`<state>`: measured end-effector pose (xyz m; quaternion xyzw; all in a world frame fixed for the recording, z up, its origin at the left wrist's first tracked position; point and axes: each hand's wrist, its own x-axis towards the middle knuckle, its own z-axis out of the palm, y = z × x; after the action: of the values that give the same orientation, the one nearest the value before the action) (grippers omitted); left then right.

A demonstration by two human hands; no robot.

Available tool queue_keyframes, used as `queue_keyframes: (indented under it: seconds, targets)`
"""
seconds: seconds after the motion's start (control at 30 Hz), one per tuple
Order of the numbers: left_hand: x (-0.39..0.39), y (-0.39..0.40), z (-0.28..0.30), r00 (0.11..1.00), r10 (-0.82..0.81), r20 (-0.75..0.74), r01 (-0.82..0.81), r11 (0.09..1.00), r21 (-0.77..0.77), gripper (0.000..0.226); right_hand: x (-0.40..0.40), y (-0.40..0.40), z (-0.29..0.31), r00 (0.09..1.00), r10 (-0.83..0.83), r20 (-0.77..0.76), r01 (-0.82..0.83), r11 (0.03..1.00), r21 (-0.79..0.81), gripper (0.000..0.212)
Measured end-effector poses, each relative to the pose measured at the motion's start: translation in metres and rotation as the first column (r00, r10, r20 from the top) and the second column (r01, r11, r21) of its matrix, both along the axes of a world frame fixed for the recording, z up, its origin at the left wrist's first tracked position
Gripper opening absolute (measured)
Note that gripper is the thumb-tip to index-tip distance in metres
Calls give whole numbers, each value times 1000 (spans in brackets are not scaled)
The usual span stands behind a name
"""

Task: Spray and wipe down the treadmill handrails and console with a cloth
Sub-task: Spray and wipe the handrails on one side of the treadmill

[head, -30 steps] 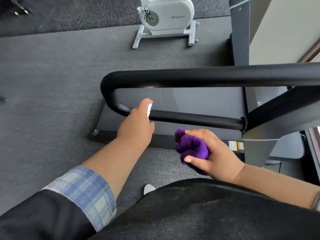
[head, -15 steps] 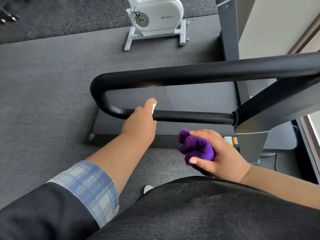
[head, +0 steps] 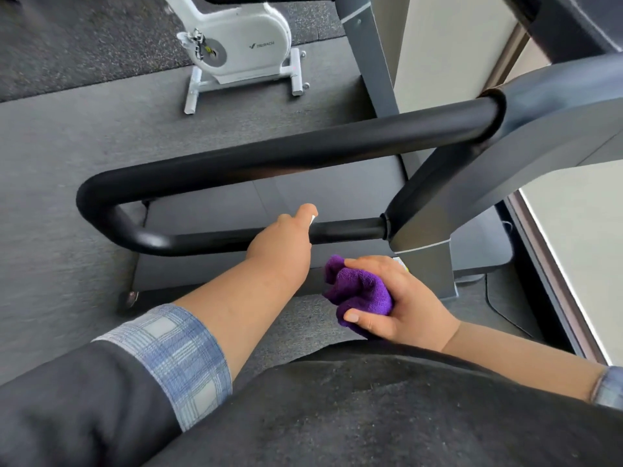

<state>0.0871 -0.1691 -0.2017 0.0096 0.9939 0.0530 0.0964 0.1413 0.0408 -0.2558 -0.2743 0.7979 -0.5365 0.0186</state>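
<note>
A person leans over the treadmill's looped black handrail (head: 269, 156), the left hand (head: 283, 244) reaching to the loop's lower bar (head: 347, 230), close to the end where it joins the grey upright (head: 435, 210). Something small and white (head: 313, 220) shows at that hand's fingertips, likely a spray nozzle (too little of it shows to be sure), and whether those fingers are curled round it or merely resting cannot be told. The right hand (head: 401, 298) waits just beside and below the bar, fingers and thumb clamped on a bunched purple cloth (head: 360, 288), which touches no rail yet. The risks from here, as I judge them: a spray at this range could pass the thin bar and wet the belt deck (head: 337, 190) beneath, and a balled cloth may skim the bar's top while missing its underside. A white exercise bike (head: 242, 45) stands well apart on the floor beyond.
</note>
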Motion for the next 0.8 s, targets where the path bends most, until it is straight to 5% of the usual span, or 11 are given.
queue_keyframes:
  seconds: [0.4, 0.6, 0.8]
  targets:
    - [-11, 48, 2, 983, -185, -9, 185, 978, 93, 44, 5, 21, 5, 999, -24, 30, 25, 999, -24, 64]
    - [-12, 44, -5, 995, -81, -52, 86, 990, 113, 43, 5, 24, 4, 1000, -19, 14, 19, 1000, -21, 63]
    - [28, 6, -10, 986, 151, -67, -122, 940, 317, 57, -22, 12, 28, 992, -99, -78, 105, 990, 88, 66]
